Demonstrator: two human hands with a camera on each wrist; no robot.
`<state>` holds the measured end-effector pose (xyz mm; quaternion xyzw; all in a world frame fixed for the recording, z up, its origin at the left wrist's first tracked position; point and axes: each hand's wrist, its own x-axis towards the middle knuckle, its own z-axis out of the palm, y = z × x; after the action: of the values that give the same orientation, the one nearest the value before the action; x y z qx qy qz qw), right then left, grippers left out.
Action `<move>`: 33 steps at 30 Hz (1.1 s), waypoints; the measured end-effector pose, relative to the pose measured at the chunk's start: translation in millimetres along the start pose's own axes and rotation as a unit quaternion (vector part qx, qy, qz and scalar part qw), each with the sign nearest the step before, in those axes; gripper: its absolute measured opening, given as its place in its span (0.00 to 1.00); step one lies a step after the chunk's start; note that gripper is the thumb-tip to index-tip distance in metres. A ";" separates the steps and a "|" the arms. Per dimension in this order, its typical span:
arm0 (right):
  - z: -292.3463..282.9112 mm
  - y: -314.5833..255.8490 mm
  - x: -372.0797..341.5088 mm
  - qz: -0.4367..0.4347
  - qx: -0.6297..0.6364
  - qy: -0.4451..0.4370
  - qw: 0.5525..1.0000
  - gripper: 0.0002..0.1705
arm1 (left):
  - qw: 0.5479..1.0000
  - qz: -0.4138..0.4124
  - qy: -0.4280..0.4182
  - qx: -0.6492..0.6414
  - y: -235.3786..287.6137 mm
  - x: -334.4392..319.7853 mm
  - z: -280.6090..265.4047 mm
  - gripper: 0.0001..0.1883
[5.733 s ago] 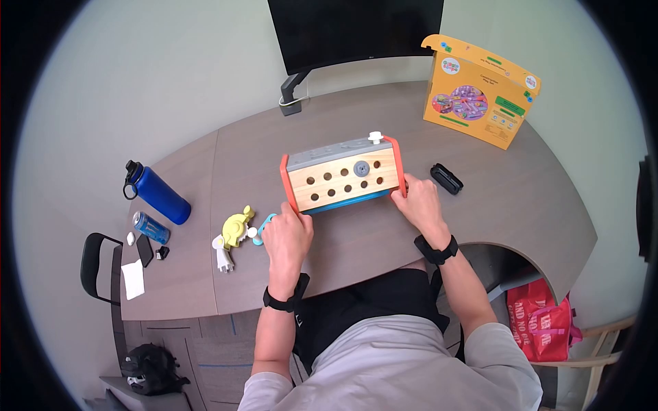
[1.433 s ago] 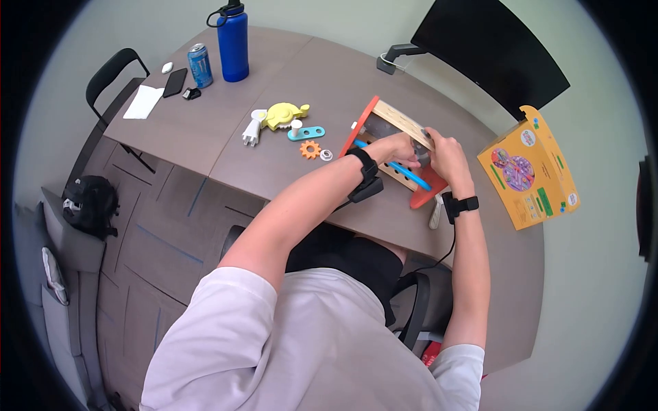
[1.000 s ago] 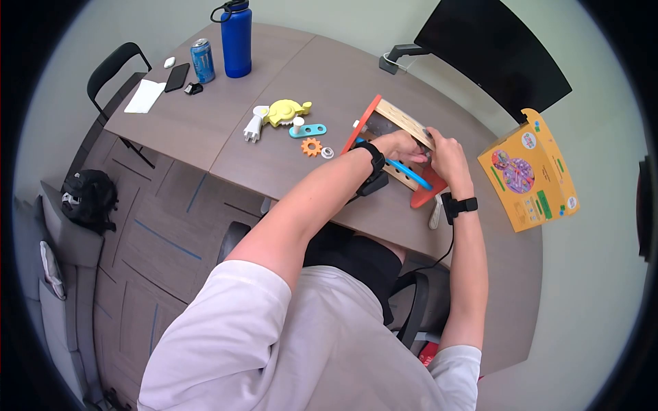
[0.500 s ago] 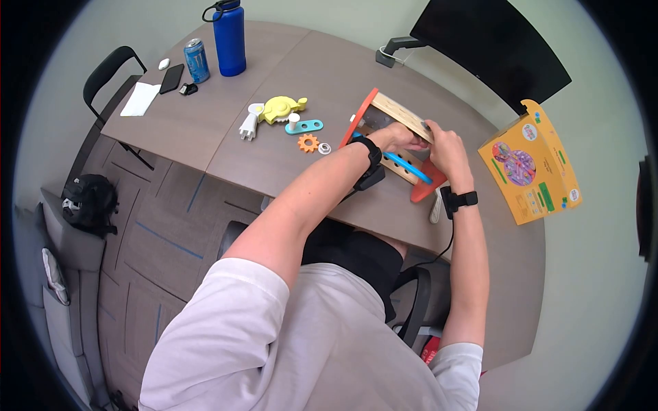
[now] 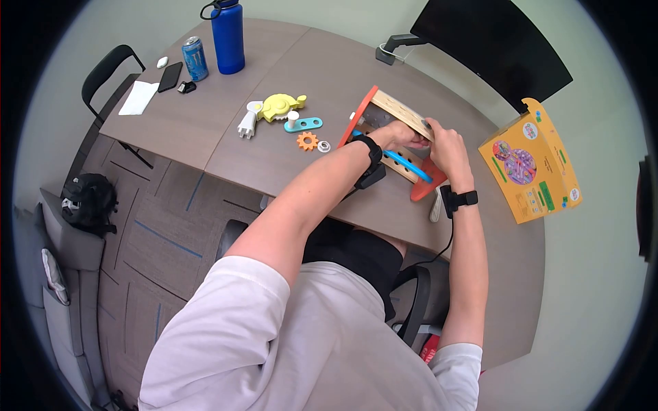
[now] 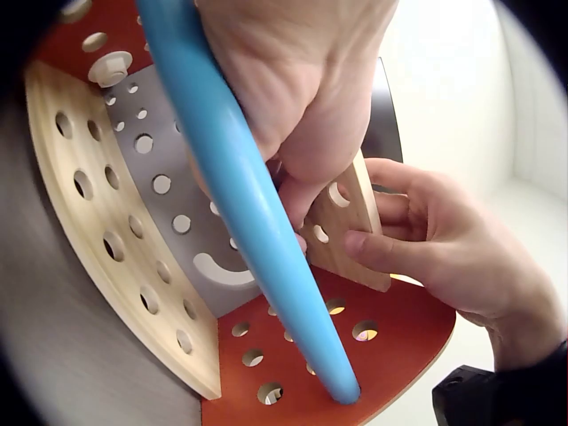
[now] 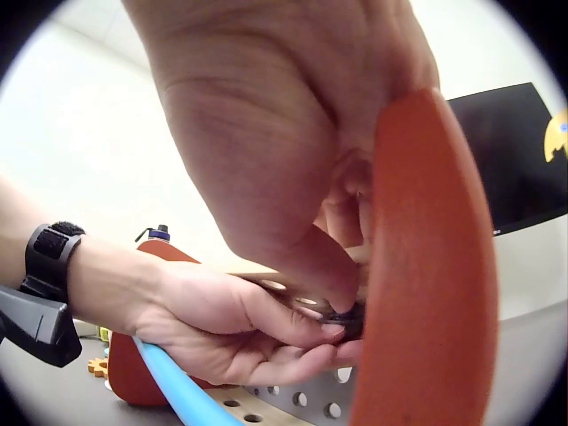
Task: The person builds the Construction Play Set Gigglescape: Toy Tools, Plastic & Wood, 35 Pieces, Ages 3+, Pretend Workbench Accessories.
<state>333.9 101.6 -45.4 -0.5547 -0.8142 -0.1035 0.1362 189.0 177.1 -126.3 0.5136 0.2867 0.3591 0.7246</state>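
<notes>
Red end panels (image 6: 417, 319), holed wooden boards (image 6: 98, 213) and a blue bar (image 6: 257, 231) make up the toy frame (image 5: 397, 108), which sits on the table (image 5: 253, 164) before us. We judge its body complete, with one white peg (image 6: 111, 68) already on an end panel. Our right hand (image 6: 453, 248) grips the edge of a board, thumb on the inner face; our left hand (image 7: 204, 311) reaches inside, thumb and fingers pinching a small dark piece (image 7: 346, 321) near that board. Whether that piece is secured, we cannot tell; our hands partly hide it. Beyond our left forearm lie the orange gear (image 5: 307, 142) and white ring (image 5: 323, 146), then the teal strip (image 5: 303, 125), yellow piece (image 5: 279, 106) and white claw-shaped piece (image 5: 249, 129), all still off the frame. Farther out, the yellow carton (image 5: 531, 163) stands to our right, the blue bottle (image 5: 228, 38) to our left.
</notes>
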 end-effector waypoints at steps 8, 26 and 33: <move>0.9 -1.4 0.3 -0.005 0.032 0.043 0.999 0.30 | 1.000 -0.006 -0.005 -0.006 3.1 -1.6 0.7 0.17; 2.0 -2.8 -0.4 -0.005 0.005 0.029 1.000 0.29 | 0.998 -0.036 -0.010 0.050 -11.7 10.6 -11.0 0.12; 1.6 -4.6 -2.4 -0.010 0.011 0.034 0.999 0.29 | 0.997 -0.008 0.001 0.080 -11.2 11.2 -10.7 0.09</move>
<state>330.3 98.3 -47.8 -0.5413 -0.8156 -0.1144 0.1692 189.7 189.6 -140.8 0.5669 0.3194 0.3299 0.6839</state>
